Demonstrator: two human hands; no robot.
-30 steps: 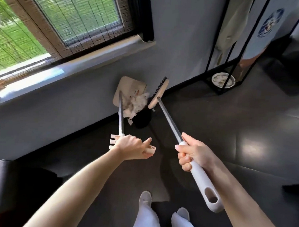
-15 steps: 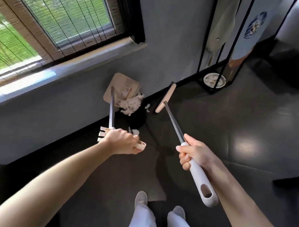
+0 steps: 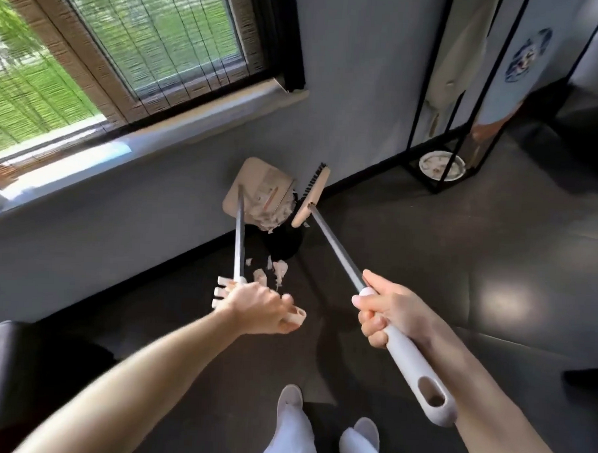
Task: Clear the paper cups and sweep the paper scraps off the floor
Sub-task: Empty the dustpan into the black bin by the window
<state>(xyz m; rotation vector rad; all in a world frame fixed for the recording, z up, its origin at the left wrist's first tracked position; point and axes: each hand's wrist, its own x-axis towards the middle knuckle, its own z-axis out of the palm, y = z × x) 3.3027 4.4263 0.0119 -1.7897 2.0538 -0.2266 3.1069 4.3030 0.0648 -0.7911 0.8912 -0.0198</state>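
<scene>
The left hand (image 3: 260,306) grips the dustpan (image 3: 254,186) by its handle, tilting it over the bin (image 3: 284,246), apparently to tip out the scraps (image 3: 272,218). The right hand (image 3: 386,312) is closed round the broom (image 3: 334,245), its head just beside the pan, probably to push them in. Loose scraps (image 3: 279,268) lie on the floor near the bin.
</scene>
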